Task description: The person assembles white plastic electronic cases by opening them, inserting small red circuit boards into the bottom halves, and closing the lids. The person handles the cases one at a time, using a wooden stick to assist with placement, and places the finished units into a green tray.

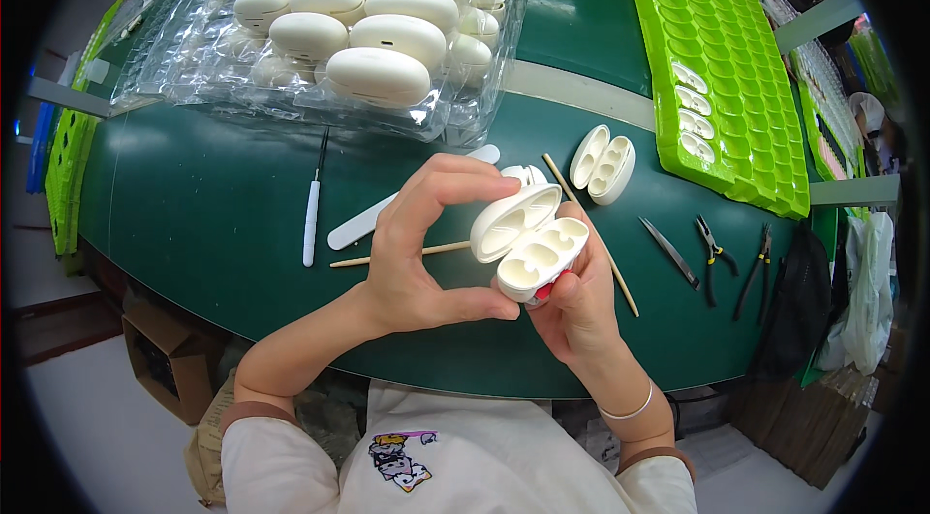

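Note:
A white earbud charging case (548,252) is held up over the green table with its lid swung back, showing hollow earbud wells inside. My left hand (412,252) curves around its left side, the index fingertip by the lid and the thumb at the base. From the right, my right hand (579,306) grips the base, its other fingers mostly hidden behind the case. Something small and red (544,291) shows under the base near my right thumb; its kind is unclear. Just behind the lid, another white rounded piece (524,172) is partly covered.
A second open case (603,165) lies beyond my right hand, beside a wooden stick (620,274). Tweezers (670,252) and pliers (715,257) lie to the right; a white-handled pick (311,223) and flat white stick (363,225) left. Closed cases (378,78) and a green tray (731,59) stand behind.

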Demonstrator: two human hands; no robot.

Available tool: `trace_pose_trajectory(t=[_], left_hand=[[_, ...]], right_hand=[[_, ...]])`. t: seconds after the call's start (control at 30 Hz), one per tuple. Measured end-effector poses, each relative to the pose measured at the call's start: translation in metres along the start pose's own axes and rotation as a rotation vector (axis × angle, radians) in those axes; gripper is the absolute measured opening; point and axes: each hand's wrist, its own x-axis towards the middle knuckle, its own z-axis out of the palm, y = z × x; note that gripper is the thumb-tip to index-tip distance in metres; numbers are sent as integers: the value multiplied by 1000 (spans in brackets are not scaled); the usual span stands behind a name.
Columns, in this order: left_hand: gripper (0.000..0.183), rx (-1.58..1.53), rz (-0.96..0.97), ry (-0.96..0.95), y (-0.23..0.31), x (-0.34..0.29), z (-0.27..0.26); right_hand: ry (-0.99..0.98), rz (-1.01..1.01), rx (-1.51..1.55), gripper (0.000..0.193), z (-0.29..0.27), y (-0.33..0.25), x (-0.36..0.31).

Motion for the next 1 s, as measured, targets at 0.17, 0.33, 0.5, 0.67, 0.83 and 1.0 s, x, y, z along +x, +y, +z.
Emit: trace_pose_trajectory(t=[0.17,0.33,0.5,0.67,0.83,1.0], left_hand=[[69,9,25,6,1,1,0],[68,0,39,3,3,1,0],[67,16,143,-5,7,1,0],[68,72,237,-19,3,3,-1],[72,112,182,14,5,7,-8],[61,22,234,211,3,9,-24]], right_hand=[[-11,-2,40,50,1,0,0],[-48,14,82,51,0,0,0],[-55,3,19,48,1,2,-1],[-54,-16,-23,47,2,2,0],[-23,-78,-83,44,3,-18,5],[108,-102,-498,52,-6,-69,44]])
